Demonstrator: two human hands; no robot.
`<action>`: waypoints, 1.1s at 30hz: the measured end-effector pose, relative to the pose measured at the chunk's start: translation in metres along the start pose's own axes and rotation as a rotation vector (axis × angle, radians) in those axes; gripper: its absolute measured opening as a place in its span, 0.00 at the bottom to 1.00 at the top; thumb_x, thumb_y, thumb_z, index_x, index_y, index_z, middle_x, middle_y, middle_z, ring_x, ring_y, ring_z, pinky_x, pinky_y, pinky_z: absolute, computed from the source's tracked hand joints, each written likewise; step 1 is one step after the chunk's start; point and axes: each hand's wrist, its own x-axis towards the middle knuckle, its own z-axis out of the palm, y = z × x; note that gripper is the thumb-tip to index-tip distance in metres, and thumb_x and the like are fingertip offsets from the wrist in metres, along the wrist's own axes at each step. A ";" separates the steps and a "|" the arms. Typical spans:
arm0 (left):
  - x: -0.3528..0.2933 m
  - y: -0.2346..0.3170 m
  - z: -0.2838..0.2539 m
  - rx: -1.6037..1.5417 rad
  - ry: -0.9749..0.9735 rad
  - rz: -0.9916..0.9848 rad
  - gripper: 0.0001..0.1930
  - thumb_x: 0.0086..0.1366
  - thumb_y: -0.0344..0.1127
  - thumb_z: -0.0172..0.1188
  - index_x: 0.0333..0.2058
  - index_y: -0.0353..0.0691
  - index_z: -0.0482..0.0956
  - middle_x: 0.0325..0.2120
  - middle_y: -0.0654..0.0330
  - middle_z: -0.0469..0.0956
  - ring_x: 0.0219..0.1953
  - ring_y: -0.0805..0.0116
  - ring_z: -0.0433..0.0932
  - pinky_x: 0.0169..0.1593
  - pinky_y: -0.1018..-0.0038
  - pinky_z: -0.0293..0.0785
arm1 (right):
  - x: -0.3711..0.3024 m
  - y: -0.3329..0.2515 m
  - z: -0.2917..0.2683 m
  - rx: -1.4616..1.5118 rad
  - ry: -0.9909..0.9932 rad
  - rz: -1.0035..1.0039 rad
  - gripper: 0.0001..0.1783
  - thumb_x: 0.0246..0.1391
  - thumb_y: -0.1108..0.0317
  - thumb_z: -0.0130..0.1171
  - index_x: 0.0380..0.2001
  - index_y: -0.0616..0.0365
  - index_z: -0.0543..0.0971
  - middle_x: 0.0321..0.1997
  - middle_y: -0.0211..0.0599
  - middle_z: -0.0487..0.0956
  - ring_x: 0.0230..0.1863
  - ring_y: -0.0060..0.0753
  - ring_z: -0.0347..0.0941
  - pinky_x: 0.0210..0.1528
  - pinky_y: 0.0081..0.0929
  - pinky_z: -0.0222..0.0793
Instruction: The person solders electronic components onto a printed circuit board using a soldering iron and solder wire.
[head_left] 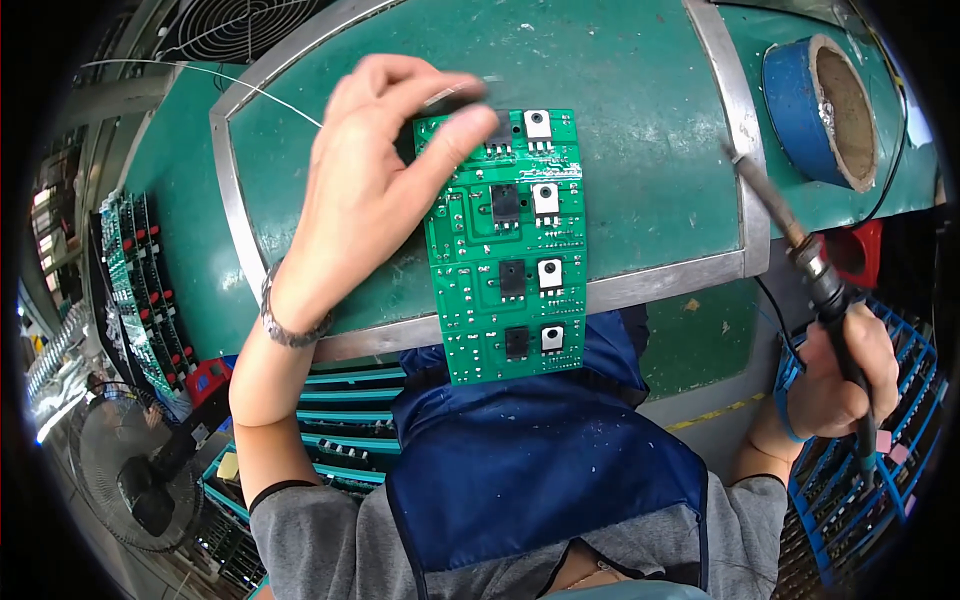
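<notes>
A long green circuit board (465,300) lies partly on the bench, its near end reaching past the bench edge over my lap. Black and silver-backed components stand on it in paired rows. My left hand (375,160) is over the board's far left corner, thumb and forefinger bent toward each other. A thin solder wire (270,97) runs in from the left to this hand; its end among the fingers is blurred. To the right, off the board, my right hand (850,370) is wrapped round the handle of a soldering iron (822,285), whose tip points up toward the bench's metal edging.
A blue roll with a brown core (790,115) stands at the back right, near a red stand (858,252). Blue racks (900,345) are at the right. Populated boards (140,290) stand at the left, above a fan (130,470). Metal strips edge the green bench (640,120).
</notes>
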 end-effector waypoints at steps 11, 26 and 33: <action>-0.044 0.048 -0.012 -0.079 0.089 -0.074 0.11 0.54 0.23 0.69 0.38 0.39 0.85 0.26 0.64 0.72 0.23 0.78 0.70 0.24 0.79 0.66 | 0.024 -0.011 0.034 0.216 -0.366 -0.114 0.15 0.42 0.62 0.74 0.33 0.55 0.84 0.24 0.30 0.72 0.14 0.20 0.63 0.14 0.17 0.54; -0.052 0.042 -0.002 0.022 0.121 -0.002 0.12 0.47 0.21 0.70 0.32 0.41 0.85 0.25 0.66 0.71 0.24 0.79 0.68 0.23 0.81 0.60 | 0.036 -0.022 0.060 0.186 -0.469 -0.253 0.10 0.37 0.69 0.72 0.28 0.55 0.86 0.19 0.27 0.69 0.13 0.16 0.62 0.11 0.11 0.53; -0.053 0.041 0.000 0.034 0.114 -0.003 0.12 0.47 0.21 0.71 0.32 0.41 0.85 0.25 0.66 0.71 0.25 0.78 0.69 0.23 0.80 0.61 | 0.036 -0.024 0.062 0.158 -0.488 -0.237 0.10 0.38 0.67 0.72 0.28 0.55 0.86 0.20 0.28 0.69 0.14 0.16 0.64 0.11 0.11 0.54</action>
